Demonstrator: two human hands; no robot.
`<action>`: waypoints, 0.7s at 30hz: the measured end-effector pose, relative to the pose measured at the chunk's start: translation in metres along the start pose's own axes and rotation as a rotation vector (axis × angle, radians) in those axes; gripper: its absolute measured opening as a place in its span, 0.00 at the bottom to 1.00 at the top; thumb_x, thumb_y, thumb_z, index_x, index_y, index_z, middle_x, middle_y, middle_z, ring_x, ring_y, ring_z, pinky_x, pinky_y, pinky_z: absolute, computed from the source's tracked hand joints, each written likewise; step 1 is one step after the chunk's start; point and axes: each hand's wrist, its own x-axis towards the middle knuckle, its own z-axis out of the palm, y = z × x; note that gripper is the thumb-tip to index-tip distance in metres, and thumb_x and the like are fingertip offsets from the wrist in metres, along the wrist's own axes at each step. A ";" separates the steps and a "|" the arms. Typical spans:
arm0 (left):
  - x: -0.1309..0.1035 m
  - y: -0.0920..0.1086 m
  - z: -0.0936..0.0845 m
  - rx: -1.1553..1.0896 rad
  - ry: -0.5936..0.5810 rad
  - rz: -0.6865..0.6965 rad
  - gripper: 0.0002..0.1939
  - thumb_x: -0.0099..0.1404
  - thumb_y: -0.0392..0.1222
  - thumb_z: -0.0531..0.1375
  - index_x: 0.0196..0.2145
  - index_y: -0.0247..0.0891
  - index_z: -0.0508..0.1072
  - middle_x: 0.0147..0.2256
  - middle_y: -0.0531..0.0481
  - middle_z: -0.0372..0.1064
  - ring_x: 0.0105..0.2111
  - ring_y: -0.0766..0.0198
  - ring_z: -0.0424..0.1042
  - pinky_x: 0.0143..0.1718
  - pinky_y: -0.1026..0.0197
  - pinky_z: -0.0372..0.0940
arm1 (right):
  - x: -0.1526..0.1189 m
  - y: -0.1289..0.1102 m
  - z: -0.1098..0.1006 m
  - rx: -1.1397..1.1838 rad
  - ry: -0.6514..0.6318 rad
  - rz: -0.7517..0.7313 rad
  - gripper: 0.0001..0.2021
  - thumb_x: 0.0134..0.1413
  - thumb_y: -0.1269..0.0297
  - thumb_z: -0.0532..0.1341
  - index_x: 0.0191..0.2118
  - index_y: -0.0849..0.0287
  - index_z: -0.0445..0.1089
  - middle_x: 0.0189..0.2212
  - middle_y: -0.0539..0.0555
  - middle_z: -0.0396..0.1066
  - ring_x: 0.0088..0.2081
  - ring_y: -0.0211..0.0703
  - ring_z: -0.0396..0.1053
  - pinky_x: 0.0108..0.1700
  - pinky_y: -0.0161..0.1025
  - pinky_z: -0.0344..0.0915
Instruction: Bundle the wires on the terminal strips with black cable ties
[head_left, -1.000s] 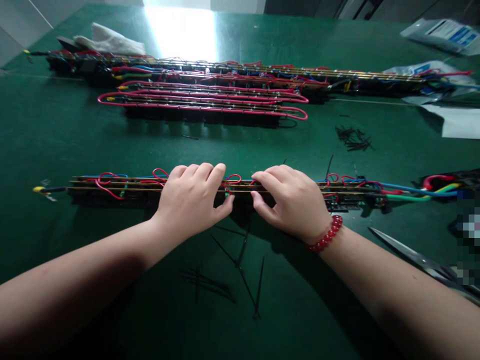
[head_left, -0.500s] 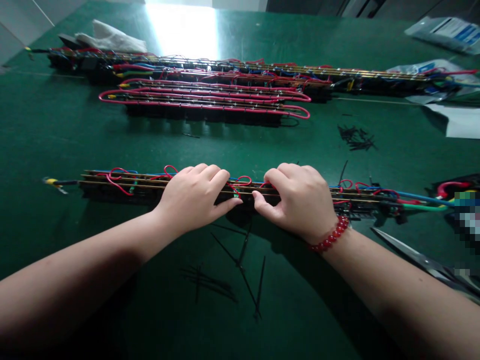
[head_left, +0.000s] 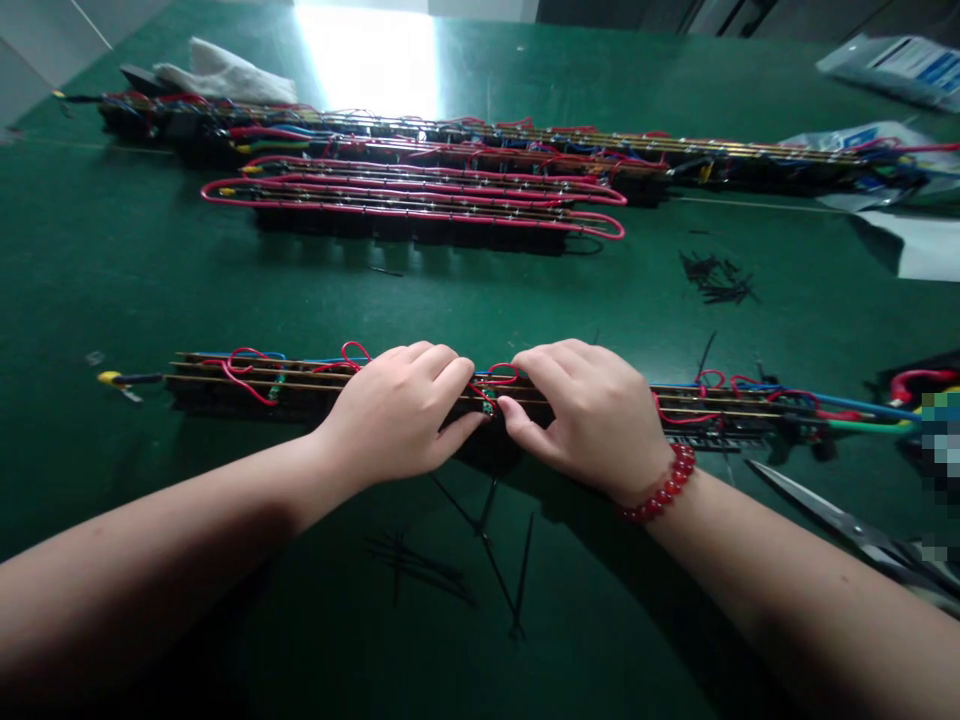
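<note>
A green table point(head_left: 112, 270) filled most of the frame. Across the upper part, nearly from edge to edge, ran a far wired strip point(head_left: 675, 148), and across the middle lay a near wired strip point(head_left: 315, 385), with long brass-coloured rails, looped red wires point(head_left: 251, 375) and a yellow tip point(head_left: 109, 378) at its left end. A red-cabled block point(head_left: 420, 200) sat at upper centre, just below the far wired strip.

The left hand point(head_left: 405, 410), left of centre, was clasped over the near wired strip, thumb on the lower side and fingers bent over the upper side, where their tips were hidden. The right hand point(head_left: 592, 410), right of centre, gripped the same strip in the same way. A narrow gap parted the two thumbs, and a small green part point(head_left: 487, 402) on the strip showed there.

Scissors point(head_left: 847, 520) lay at lower right, blades pointing to the upper left. At upper right were a plastic bag point(head_left: 892, 70) and, below it, white paper point(head_left: 926, 245); at upper left, a white cloth point(head_left: 225, 75) lay against the far wired strip. Loose black ties point(head_left: 420, 570) were scattered at lower centre. A pile of short black pieces point(head_left: 716, 278) lay right of centre, above the right hand. A red bead bracelet point(head_left: 667, 485) circled the right wrist.
</note>
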 end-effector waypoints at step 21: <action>0.001 -0.007 -0.003 0.011 0.012 0.092 0.15 0.70 0.49 0.57 0.43 0.34 0.72 0.41 0.42 0.75 0.40 0.51 0.74 0.38 0.53 0.70 | 0.000 -0.007 -0.007 -0.070 -0.004 0.043 0.14 0.61 0.55 0.56 0.29 0.58 0.70 0.23 0.54 0.74 0.27 0.43 0.68 0.29 0.41 0.52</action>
